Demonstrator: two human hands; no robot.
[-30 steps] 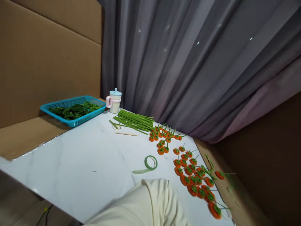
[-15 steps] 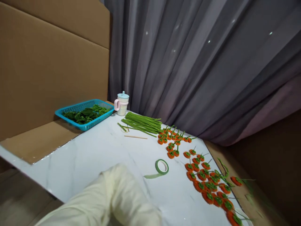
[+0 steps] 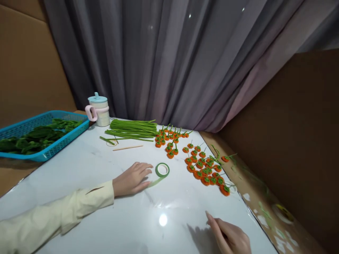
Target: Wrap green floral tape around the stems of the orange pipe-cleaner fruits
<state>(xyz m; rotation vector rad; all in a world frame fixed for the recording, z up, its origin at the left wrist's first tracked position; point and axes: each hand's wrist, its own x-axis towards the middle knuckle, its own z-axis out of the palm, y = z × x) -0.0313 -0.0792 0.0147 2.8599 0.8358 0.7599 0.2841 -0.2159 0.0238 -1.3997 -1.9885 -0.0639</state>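
My left hand point(image 3: 135, 178) lies low over the white marbled table point(image 3: 127, 225), palm down, its fingers stretched apart and holding nothing. Its fingertips are just left of a roll of green floral tape point(image 3: 168, 170). The thumb is by the tape's loose end point(image 3: 157, 181); whether it touches is unclear. At the lower right, my right hand point(image 3: 233, 238) is loosely bent above the table, fingers partly apart, with no object visible in it. Beyond it sit several orange fuzzy persimmon-like pieces with green tops and stems point(image 3: 205, 171).
Green fuzzy stems point(image 3: 132, 128) lie in a pile at the back, near a thin wooden stick point(image 3: 128, 147). A lidded cup point(image 3: 102, 114) stands beside a blue basket point(image 3: 45, 155) of green leaves. More orange pieces point(image 3: 170, 154) stand centre-back. Cardboard point(image 3: 286, 123) and a grey curtain point(image 3: 137, 63) enclose the table.
The view has turned right and lowered. Before, a pale sleeve filled the bottom and no hand showed; now both hands are in view, the left one out beside the tape roll.
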